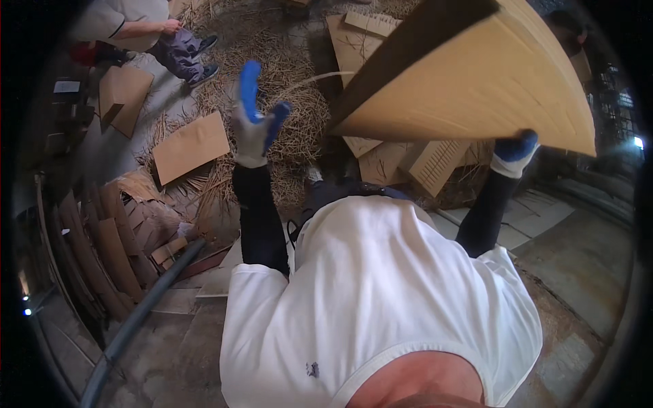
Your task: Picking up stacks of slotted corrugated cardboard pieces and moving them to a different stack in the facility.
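A large brown cardboard sheet point(469, 81), seemingly folded, is raised at the upper right, its dark side facing left. My right hand point(515, 151), in a white glove with blue coating, is closed on its lower edge near the right corner. Most of those fingers are hidden by the sheet. To the left, my left hand point(258, 119) wears a matching glove. It is empty, with thumb and fingers spread wide, above a heap of thin cardboard strips point(296, 109) and apart from the sheet.
Another person point(129, 27) stands at the far left. Flat cardboard pieces point(192, 146) and a slotted piece point(439, 163) lie among the scraps. Upright cardboard sheets point(95, 238) lean at the left, beside a long grey pipe point(139, 316). Another pipe point(602, 204) runs at the right.
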The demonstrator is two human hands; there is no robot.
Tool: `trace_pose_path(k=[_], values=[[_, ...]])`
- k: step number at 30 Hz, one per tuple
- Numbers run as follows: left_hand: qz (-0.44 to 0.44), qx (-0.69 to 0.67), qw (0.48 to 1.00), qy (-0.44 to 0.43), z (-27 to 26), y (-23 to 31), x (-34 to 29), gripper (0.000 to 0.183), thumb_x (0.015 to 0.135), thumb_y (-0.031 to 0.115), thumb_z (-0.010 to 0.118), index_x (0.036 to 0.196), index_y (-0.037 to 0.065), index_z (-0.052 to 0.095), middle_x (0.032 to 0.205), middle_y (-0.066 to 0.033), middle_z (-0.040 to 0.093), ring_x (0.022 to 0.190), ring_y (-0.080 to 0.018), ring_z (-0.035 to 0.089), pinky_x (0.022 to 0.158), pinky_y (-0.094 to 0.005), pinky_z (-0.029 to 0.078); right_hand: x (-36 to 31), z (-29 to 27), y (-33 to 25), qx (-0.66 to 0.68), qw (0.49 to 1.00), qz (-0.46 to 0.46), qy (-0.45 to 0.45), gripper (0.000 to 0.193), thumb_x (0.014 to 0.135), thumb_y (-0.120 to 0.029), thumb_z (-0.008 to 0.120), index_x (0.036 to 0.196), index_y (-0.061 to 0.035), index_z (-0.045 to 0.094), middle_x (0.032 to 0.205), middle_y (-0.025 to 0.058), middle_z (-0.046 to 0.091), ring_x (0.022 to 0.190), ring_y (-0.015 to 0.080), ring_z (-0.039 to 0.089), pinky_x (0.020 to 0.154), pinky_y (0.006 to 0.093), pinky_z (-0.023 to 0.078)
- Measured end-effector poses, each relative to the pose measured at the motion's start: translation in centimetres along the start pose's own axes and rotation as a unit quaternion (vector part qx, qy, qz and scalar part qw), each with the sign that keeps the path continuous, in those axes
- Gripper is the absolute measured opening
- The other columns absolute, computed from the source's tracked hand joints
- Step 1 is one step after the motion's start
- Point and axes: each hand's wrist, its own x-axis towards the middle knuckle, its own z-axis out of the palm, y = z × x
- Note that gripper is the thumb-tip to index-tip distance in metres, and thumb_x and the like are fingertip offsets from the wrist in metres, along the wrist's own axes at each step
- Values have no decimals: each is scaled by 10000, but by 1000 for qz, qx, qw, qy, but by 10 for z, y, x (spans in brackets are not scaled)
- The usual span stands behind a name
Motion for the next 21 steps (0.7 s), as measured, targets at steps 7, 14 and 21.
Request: trace_pose_path(k=[7,14,21], values=[[-29,-34,999,-9,-9,3,52,684,918,468,565,1434,62,376,1326,-128,541,1195,-233,544,1019,-357,444,6,5,10,24,999,-36,-20,632,855,-266,630,1374,-22,364,1346,132,470,1233,262,481,1050,419,378],[-51,4,957,-286,53,28,41,569,822,212,718,1327,45,514,1210,-138,635,1105,-241,613,982,-355,469,12,-17,4,36,998,-28,-33,589,894,-321,591,1365,-32,387,1360,128,465,1245,266,476,1045,435,395],[-42,26,952,-303,55,38,24,378,822,83,676,1187,0,624,1093,-101,688,978,-196,658,877,-315,516,-1,-24,-3,-10,1000,-10,6,692,862,-417,642,1376,-40,374,1344,106,476,1246,247,470,1047,428,383]])
